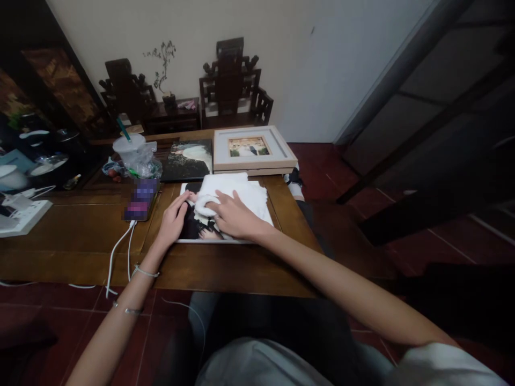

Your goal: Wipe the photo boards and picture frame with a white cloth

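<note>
A large photo print (pixel 193 225) lies flat on the wooden table (pixel 80 236) in front of me. My left hand (pixel 174 219) rests flat on its left edge, fingers stretched out. On the print my right hand (pixel 233 217) presses a bunched white cloth (pixel 206 205), fingers curled over it. White folded cloth or paper (pixel 249 192) covers the far right part of the print.
A pale framed photo (pixel 253 147) lies at the far edge, a dark photo print (pixel 189 159) left of it. A phone (pixel 140 199) on white cables, a plastic cup with straw (pixel 129 147), a power strip (pixel 22 214). Dark wooden chairs (pixel 231 80) stand by the wall.
</note>
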`<state>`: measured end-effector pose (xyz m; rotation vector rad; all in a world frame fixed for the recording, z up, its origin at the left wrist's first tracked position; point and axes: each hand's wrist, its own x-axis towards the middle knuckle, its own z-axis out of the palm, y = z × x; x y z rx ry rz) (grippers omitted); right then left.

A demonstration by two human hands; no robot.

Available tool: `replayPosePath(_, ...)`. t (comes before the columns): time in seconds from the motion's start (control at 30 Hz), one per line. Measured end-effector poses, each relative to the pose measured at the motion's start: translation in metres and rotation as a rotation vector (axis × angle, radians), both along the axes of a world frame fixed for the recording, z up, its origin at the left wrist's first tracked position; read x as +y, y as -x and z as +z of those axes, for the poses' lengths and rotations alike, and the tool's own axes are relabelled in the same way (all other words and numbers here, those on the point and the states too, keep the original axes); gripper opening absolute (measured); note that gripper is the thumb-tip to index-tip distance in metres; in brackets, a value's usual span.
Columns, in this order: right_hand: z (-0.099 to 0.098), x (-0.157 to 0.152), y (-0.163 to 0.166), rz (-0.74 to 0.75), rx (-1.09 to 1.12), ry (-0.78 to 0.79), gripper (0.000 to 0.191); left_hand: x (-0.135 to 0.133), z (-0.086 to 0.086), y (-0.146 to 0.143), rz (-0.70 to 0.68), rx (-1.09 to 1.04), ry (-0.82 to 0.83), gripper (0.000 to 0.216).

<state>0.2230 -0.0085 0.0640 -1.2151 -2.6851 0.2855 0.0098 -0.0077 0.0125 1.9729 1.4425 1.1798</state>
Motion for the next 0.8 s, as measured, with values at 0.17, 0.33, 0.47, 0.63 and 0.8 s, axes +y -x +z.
replayPosePath(0.17, -0.003, -0.009, 0.027, 0.201, -0.035, -0.025, 0.047, -0.004, 0.003, -0.002, 0.065, -0.222, -0.042, 0.059)
replayPosePath(0.33, -0.004, -0.046, 0.004, 0.449, 0.060, 0.010, 0.046, -0.008, 0.006, -0.003, 0.048, -0.193, -0.078, 0.062)
replayPosePath(0.47, 0.003, -0.077, -0.031, 0.465, 0.126, 0.165, 0.043, -0.008, 0.006, -0.005, -0.011, -0.062, -0.045, 0.065)
replayPosePath(0.63, 0.011, -0.083, -0.071, 0.264, 0.180, 0.203, 0.040, -0.004, 0.002, -0.004, -0.074, 0.146, 0.019, 0.057)
replayPosePath(0.8, 0.009, -0.043, -0.083, -0.013, 0.283, 0.000, 0.037, -0.003, 0.000, -0.002, -0.095, 0.192, -0.013, 0.050)
